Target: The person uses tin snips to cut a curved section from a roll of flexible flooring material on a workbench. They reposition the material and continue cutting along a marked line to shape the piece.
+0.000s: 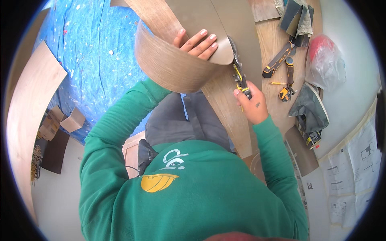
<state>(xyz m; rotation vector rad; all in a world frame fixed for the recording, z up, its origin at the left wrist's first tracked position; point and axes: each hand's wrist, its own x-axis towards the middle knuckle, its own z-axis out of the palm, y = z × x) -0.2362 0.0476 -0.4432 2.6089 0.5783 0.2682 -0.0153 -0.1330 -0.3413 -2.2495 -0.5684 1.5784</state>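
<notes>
A flexible vinyl plank sheet (177,70), wood-grained on one face and plain grey-brown on the other, curls up in front of me. My left hand (197,45) lies flat on its grey face with fingers stretched and apart; the curled part hides the palm. My right hand (254,102) is closed around the black-and-yellow handles of tin snips (240,76). Their dark blades are at the sheet's edge, right of my left fingertips. A thin line (220,20) runs along the grey face toward the blades. Whether the blades are apart cannot be seen.
Right on the wood-grain surface lie a utility knife (278,60), a screwdriver-like tool (289,70), a pencil (277,83) and a tape measure (285,94). Beyond are a plastic bag (327,64) and a grey pouch (309,106). Blue sheeting (100,48) covers the left floor, beside a long curved plank (34,88).
</notes>
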